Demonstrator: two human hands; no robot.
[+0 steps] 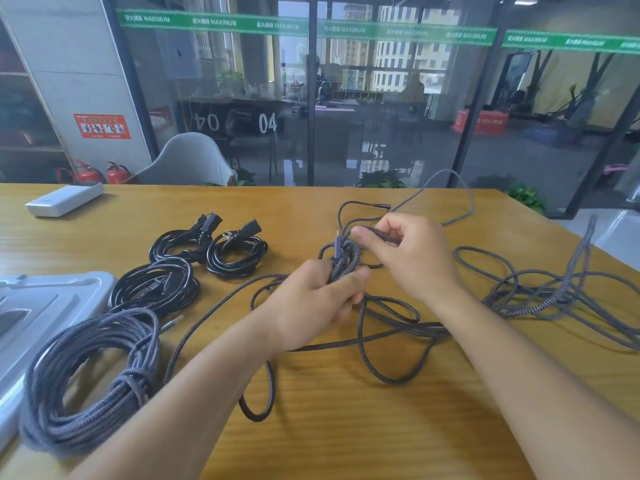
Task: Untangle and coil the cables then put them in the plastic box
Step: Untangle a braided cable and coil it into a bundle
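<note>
A person's two bare forearms reach over a wooden tabletop (311, 427). The left hand (318, 299) grips a small bundle of braided grey cable (341, 258) in curled fingers near the tabletop's middle. The right hand (412, 258) pinches a strand of the same cable just above the bundle. Loose tangled cable (554, 292) trails from the hands across to the right edge, and more loops lie in front of the hands. Near the left front corner lies a large coiled grey cable (93, 382), tied at one side. Behind it, towards the far left, sit three coiled black power cords (156, 289). A clear plastic box (45, 306) rests at the left edge, beside the grey coil. A white power bank (64, 199) lies at the far left corner
</note>
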